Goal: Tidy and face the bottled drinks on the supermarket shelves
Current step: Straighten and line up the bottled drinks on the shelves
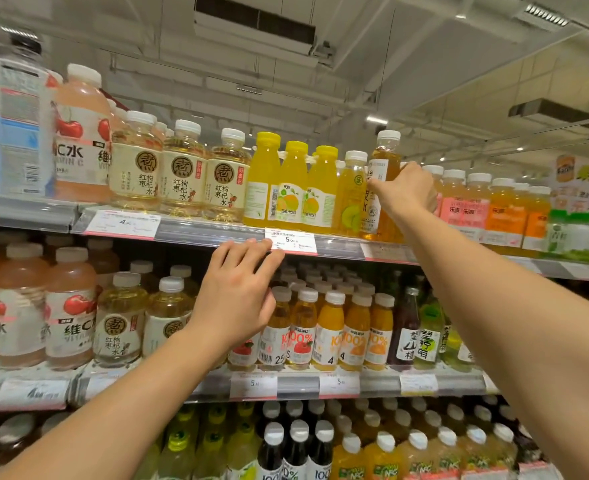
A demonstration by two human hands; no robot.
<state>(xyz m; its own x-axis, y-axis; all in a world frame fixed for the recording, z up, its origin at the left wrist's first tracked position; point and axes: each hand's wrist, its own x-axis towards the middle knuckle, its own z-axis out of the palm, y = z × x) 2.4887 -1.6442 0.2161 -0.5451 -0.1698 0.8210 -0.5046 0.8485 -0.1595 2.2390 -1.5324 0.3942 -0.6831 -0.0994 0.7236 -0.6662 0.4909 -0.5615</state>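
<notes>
Top shelf [216, 233] mostly faced, though one yellow juice bottle [263, 181] shows its back label. Right hand [405, 188] grips an amber tea bottle [384, 174], looks slightly lifted in its row. Left hand [241, 292] relaxed, fingertips at the price tag [291, 241].

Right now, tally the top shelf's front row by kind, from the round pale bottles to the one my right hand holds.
Round pale bottles: 3
Yellow-capped juice bottles: 3
White-capped lime-label bottle: 1
Amber bottle held in right hand: 1
Total: 8

White ceiling [424, 46], air vents [255, 22], strip lights [545, 15]
</notes>
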